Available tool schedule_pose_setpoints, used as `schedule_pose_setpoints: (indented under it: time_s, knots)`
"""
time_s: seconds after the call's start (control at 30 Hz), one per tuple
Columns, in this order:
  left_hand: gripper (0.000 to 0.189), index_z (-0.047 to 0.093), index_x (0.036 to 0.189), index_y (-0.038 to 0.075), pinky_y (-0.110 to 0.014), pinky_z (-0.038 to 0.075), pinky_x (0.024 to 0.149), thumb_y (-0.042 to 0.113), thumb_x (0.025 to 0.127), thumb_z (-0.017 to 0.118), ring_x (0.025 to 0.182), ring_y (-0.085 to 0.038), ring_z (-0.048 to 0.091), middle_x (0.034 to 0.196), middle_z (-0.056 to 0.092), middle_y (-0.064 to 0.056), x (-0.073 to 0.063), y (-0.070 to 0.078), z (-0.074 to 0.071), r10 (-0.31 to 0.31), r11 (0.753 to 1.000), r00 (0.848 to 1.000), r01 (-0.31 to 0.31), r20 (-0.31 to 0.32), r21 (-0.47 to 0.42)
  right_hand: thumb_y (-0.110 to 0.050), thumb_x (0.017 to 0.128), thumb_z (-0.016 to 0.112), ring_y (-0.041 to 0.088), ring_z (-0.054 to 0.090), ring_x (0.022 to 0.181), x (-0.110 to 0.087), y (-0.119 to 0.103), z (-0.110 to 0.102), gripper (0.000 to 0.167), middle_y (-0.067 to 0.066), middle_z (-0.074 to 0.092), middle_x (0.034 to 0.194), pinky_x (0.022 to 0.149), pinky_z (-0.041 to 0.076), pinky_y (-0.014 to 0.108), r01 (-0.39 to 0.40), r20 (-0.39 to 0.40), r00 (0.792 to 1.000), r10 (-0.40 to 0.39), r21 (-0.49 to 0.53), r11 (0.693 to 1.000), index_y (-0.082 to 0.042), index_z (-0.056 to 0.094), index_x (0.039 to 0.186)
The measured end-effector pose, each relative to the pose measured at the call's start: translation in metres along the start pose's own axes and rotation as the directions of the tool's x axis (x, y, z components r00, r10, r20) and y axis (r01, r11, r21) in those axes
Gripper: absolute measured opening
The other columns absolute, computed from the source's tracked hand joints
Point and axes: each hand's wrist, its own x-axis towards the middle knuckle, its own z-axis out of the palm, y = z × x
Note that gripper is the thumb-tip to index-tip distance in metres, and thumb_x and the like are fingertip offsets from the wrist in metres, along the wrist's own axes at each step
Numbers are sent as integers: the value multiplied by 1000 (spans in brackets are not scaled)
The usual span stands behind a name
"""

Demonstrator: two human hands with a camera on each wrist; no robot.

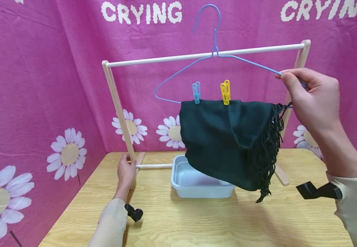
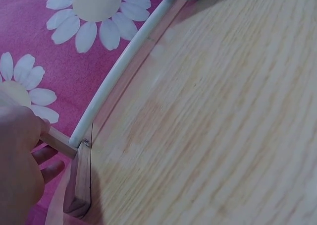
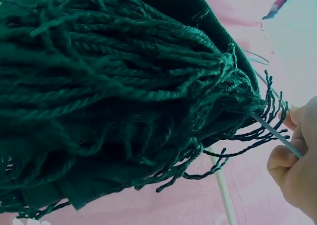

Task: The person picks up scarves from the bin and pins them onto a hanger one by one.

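My right hand [image 1: 317, 92] pinches the right end of a blue wire hanger [image 1: 248, 61], whose hook rises above the rack's top rail. Over the hanger's lower bar hangs a folded dark scarf [image 1: 224, 137], its twisted fringe [image 3: 148, 71] dangling on the right. A light blue clothespin [image 1: 196, 93] and a yellow clothespin [image 1: 225, 93] clip the scarf's top edge. My left hand [image 1: 127, 173] grips the left upright of a wooden garment rack [image 1: 118, 103] low down, near its foot [image 2: 78, 188]. In the right wrist view, the fringe partly hides the hanger wire.
A pale grey-blue plastic basin [image 1: 203, 192] sits on the wooden table [image 1: 178, 223] below the scarf, which hides part of it. The rack's white top rail [image 1: 166, 59] runs behind the hanger. A pink flowered cloth [image 1: 82, 68] covers the wall behind and at the left.
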Motion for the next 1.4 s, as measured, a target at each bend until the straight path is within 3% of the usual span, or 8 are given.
schedule_pose_setpoints:
  time_s: [0.3,0.57,1.13,1.4]
  knots:
    - [22,57,116,3,-51,47,87,13,96,60,100,-39,66,116,66,-23,1,0,-2,-13,1000,1000,13,-1,19,-24,96,64,2,34,52,17,7,18,26,-25,56,66,49,23,19,4,6,1000,-4,-29,1000,-4,77,106]
    - [24,57,117,4,-52,47,86,15,96,60,102,-39,66,117,66,-22,1,1,-3,-4,1000,1000,4,-2,18,-27,97,63,1,35,54,22,11,32,29,-25,52,64,50,24,19,44,-3,999,-44,-77,996,-4,77,105]
    - [24,59,118,7,-54,47,87,16,96,62,102,-41,67,115,68,-24,1,3,-4,-2,999,1000,2,-12,46,-23,96,63,-9,38,56,11,24,54,24,-39,48,67,56,29,15,107,-34,993,-112,-121,987,-5,78,100]
    - [24,58,119,8,-53,47,87,17,97,61,101,-40,67,117,68,-22,-1,1,-5,0,999,1000,0,0,43,-21,97,62,-4,41,57,2,34,60,23,-12,62,73,56,30,15,107,-22,994,-111,-146,983,-5,78,101]
